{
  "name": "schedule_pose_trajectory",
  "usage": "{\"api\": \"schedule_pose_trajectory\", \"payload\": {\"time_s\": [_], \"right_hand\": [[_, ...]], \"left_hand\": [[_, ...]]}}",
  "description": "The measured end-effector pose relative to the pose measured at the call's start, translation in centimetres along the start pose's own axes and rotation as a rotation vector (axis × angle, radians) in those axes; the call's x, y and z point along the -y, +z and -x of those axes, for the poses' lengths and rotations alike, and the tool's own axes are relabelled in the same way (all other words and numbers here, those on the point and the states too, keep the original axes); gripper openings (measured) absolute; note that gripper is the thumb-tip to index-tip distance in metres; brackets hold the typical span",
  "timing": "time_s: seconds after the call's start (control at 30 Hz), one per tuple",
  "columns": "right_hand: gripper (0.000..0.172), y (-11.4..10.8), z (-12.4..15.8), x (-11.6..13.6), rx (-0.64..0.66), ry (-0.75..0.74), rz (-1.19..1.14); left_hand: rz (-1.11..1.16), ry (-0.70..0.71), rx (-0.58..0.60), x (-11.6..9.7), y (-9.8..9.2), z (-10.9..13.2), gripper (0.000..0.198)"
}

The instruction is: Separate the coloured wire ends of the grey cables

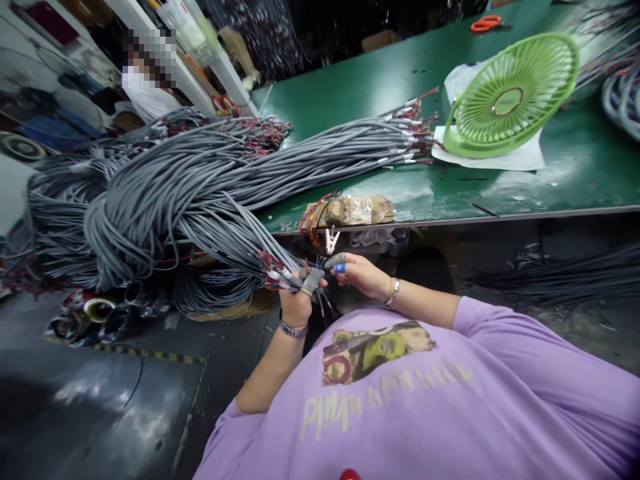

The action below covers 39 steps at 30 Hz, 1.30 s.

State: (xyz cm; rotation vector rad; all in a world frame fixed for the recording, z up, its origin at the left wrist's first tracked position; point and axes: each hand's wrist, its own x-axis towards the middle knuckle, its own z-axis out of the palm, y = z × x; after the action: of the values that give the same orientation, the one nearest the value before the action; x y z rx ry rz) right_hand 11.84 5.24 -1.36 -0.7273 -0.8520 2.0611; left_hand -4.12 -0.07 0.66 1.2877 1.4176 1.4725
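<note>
My left hand [296, 301] is closed around the ends of several grey cables [273, 270] with coloured stripped wires, its thumb wrapped in grey tape. My right hand [361, 273] is beside it, fingers pinched on thin wires [320, 261] sticking up from those cable ends; one finger wears a blue cap. The cables run left into a big grey cable bundle [165, 193] that drapes off the table. A small clip on a taped block [350, 212] sits at the table edge just above my hands.
The green table [500, 187] holds a green desk fan [513, 97] on white paper, orange scissors [485, 24] far back, and more cables at the right. Another person [147, 87] sits at the far left. Tape rolls [95, 313] lie on the dark floor.
</note>
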Motion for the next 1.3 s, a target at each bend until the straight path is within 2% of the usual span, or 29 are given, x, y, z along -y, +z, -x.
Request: {"api": "schedule_pose_trajectory", "payload": {"time_s": [0.07,0.13,0.2,0.27,0.37,0.43,0.5,0.6,0.7,0.93,1.3], "right_hand": [[0.024,-0.7,-1.0,0.4,-0.045,0.068,-0.109],[0.032,-1.0,-2.0,1.2,-0.053,0.114,-0.166],[0.042,-0.9,-2.9,1.9,-0.008,0.109,-0.137],[0.048,-0.6,-3.5,2.2,0.004,0.009,-0.031],[0.055,-0.2,-3.9,1.9,-0.118,-0.234,0.172],[0.058,-0.1,-4.2,1.5,-0.179,-0.312,0.210],[0.058,-0.1,-4.5,1.2,-0.130,-0.245,0.111],[0.053,0.1,-4.9,1.3,-0.027,-0.034,-0.141],[0.045,0.5,-4.9,1.9,-0.048,0.062,-0.300],[0.037,1.0,-4.9,2.3,-0.091,0.068,-0.365],[0.036,0.8,-4.9,2.2,-0.074,0.093,-0.422]], "left_hand": [[0.021,-0.017,-0.010,-0.1,0.3,-0.1,0.024],[0.036,-0.010,-0.004,-0.3,0.7,-0.2,0.021],[0.029,0.004,0.007,-0.4,1.1,-0.5,0.019],[0.010,0.014,0.025,-0.4,1.5,-0.7,0.019],[-0.017,0.015,0.060,-0.3,1.9,-1.0,0.022],[-0.029,0.002,0.064,-0.1,2.0,-1.1,0.024],[-0.037,-0.019,0.053,0.1,2.1,-1.1,0.024],[-0.040,-0.033,0.042,0.3,2.1,-1.0,0.025],[-0.040,-0.019,0.030,0.4,2.1,-1.0,0.026],[-0.078,-0.014,0.014,0.5,2.1,-1.0,0.027],[-0.041,-0.061,0.097,1.2,1.6,-1.1,0.020]]}}
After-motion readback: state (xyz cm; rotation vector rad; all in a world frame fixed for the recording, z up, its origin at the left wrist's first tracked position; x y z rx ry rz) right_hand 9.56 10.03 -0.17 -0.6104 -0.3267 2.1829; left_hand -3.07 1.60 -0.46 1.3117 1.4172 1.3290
